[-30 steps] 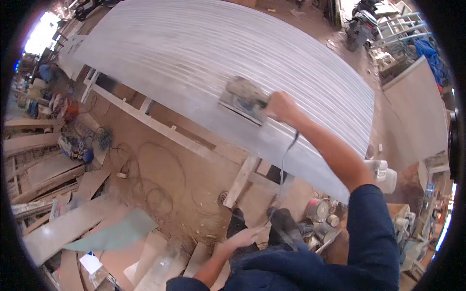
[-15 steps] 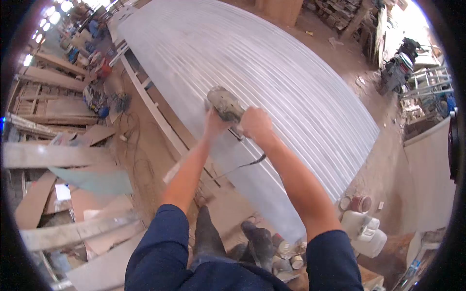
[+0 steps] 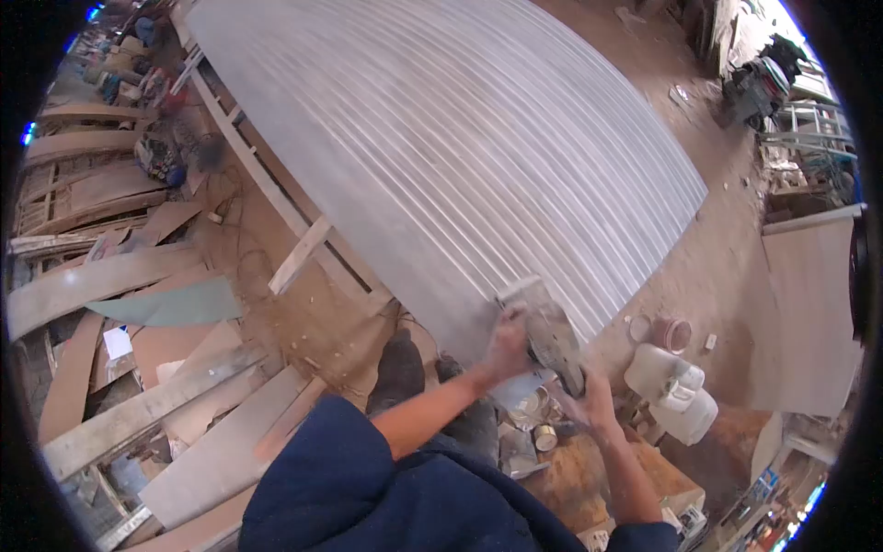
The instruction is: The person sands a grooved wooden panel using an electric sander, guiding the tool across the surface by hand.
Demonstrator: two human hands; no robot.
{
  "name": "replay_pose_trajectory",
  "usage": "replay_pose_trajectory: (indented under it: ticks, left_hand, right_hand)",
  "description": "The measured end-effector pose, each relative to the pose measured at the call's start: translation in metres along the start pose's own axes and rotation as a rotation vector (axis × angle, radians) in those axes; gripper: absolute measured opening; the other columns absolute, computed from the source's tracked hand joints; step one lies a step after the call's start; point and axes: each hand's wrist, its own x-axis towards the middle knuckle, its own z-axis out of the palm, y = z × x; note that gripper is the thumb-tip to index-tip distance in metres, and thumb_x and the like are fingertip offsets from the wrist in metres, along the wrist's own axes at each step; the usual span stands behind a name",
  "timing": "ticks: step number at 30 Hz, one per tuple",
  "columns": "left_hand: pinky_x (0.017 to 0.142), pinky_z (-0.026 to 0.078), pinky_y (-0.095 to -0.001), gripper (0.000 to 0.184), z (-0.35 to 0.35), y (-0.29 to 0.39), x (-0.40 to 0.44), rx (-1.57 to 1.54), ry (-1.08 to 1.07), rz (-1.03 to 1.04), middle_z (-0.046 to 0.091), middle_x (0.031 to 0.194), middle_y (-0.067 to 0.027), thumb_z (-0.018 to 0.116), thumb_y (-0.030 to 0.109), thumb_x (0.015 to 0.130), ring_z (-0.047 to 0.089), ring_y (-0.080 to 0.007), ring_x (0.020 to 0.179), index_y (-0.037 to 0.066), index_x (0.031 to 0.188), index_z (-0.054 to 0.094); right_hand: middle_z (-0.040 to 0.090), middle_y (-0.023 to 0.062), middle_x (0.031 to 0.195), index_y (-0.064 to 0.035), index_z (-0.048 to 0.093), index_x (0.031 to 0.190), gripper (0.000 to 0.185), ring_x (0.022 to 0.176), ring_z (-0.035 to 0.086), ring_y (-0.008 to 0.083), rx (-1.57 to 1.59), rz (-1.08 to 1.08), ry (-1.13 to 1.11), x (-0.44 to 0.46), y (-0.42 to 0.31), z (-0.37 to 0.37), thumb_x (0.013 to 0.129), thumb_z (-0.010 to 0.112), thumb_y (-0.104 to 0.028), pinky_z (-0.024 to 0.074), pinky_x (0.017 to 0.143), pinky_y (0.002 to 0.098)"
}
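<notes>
A dusty, elongated power sander [image 3: 550, 333] is tilted over the near end of a pale grey ribbed panel [image 3: 441, 175]. My left hand [image 3: 509, 345] is closed around the tool's front left side. At its rear end, my right hand [image 3: 591, 402] is wrapped round the body. The tool's underside is hidden, so I cannot tell whether it touches the ribs. Light dust coats the panel, most plainly along its smooth left margin.
A wooden frame [image 3: 267, 184] supports the panel's left edge. White plastic jugs [image 3: 664, 377] and a round tin [image 3: 671, 334] stand on the floor to the right. Boards [image 3: 175, 386] lie piled at left. Small cans [image 3: 545, 437] sit near my feet. A motorbike [image 3: 762, 87] is parked far right.
Both hands have carried the power sander toward me and to the right, from the panel's middle to its near end. My view has shifted and my body has turned right.
</notes>
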Motion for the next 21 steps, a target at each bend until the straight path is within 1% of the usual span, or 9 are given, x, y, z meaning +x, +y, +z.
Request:
replay_pose_trajectory:
  ticks: [2,3,5,6,9,10,12,13,21]
  left_hand:
    - [0.111,0.035,-0.0449,0.069,0.024,0.01,-0.012,-0.08,0.008,-0.014,0.065,0.128,-0.0097,0.086,0.036,0.063,0.058,-0.026,0.124,0.011,0.124,0.065]
    - [0.111,0.035,-0.0453,0.071,0.027,0.012,-0.009,-0.146,0.021,-0.025,0.065,0.129,-0.0115,0.086,0.039,0.063,0.058,-0.0257,0.124,0.01,0.124,0.065]
    - [0.112,0.035,-0.0459,0.075,0.021,-0.003,0.002,-0.147,0.013,0.037,0.066,0.124,-0.0137,0.086,0.041,0.062,0.058,-0.027,0.124,0.007,0.125,0.063]
    - [0.111,0.036,-0.0464,0.082,0.008,-0.018,0.014,-0.167,0.028,0.036,0.064,0.125,-0.0154,0.088,0.04,0.059,0.058,-0.0295,0.123,0.004,0.128,0.061]
    - [0.109,0.039,-0.0461,0.081,-0.05,-0.08,0.06,-0.041,-0.001,0.106,0.066,0.123,-0.0115,0.09,0.035,0.056,0.061,-0.0283,0.119,0.008,0.127,0.062]
    - [0.109,0.039,-0.0464,0.079,-0.069,-0.097,0.078,-0.535,-0.01,-0.24,0.066,0.123,-0.0089,0.091,0.033,0.055,0.062,-0.0275,0.118,0.011,0.125,0.063]
    - [0.109,0.039,-0.0468,0.077,-0.115,-0.138,0.118,-0.544,0.069,-0.264,0.067,0.123,-0.006,0.092,0.032,0.054,0.062,-0.0268,0.117,0.014,0.124,0.065]
    - [0.109,0.039,-0.0469,0.078,-0.144,-0.161,0.136,-0.063,0.147,0.058,0.067,0.123,-0.0058,0.093,0.031,0.053,0.062,-0.027,0.117,0.014,0.124,0.065]
    - [0.092,0.053,-0.0348,0.081,-0.318,-0.305,0.293,-0.065,0.348,-0.026,0.07,0.116,-0.0078,0.093,0.015,0.059,0.067,-0.0219,0.105,0.006,0.13,0.056]
  right_hand:
    - [0.069,0.0101,0.077,0.0027,0.067,0.104,0.034,0.068,0.063,0.0147,0.038,0.209,-0.059,-0.016,-0.001,-0.008,0.081,0.077,-0.019,0.0524,0.067,0.0339]
    - [0.069,0.0101,0.077,0.0027,0.067,0.104,0.034,0.068,0.063,0.0147,0.033,0.223,-0.058,-0.014,-0.006,-0.01,0.081,0.077,-0.019,0.0524,0.067,0.0339]
    - [0.073,0.0213,0.1,0.0013,0.065,0.116,0.046,0.096,0.072,0.0309,0.091,0.511,-0.157,-0.003,-0.016,-0.009,0.077,0.077,-0.019,0.0539,0.084,0.0401]
    - [0.073,0.0213,0.1,0.0013,0.065,0.116,0.046,0.096,0.072,0.0309,0.085,0.521,-0.153,0.014,-0.023,-0.005,0.077,0.077,-0.019,0.0539,0.084,0.0401]
    - [0.072,0.0242,0.092,0.0003,0.068,0.112,0.043,0.089,0.07,0.04,0.039,0.356,-0.077,0.097,-0.069,0.018,0.075,0.076,-0.02,0.0543,0.08,0.0429]
    - [0.071,0.0255,0.09,0.0,0.068,0.111,0.043,0.088,0.069,0.0434,-0.007,0.293,-0.08,0.132,-0.093,0.024,0.074,0.076,-0.021,0.0543,0.079,0.0441]
    - [0.069,0.0285,0.087,0.003,0.068,0.107,0.042,0.086,0.067,0.0458,-0.028,0.228,-0.098,0.195,-0.13,0.039,0.075,0.072,-0.024,0.0529,0.077,0.0444]
    - [0.069,0.029,0.088,0.0028,0.068,0.107,0.042,0.087,0.066,0.0461,-0.028,0.228,-0.11,0.226,-0.148,0.048,0.075,0.072,-0.025,0.0526,0.078,0.0457]
    - [0.066,0.0264,0.074,0.0033,0.068,0.073,0.045,0.073,0.065,0.0439,-0.159,-0.226,-0.153,0.486,-0.251,0.106,0.074,0.063,-0.041,0.0515,0.067,0.0492]
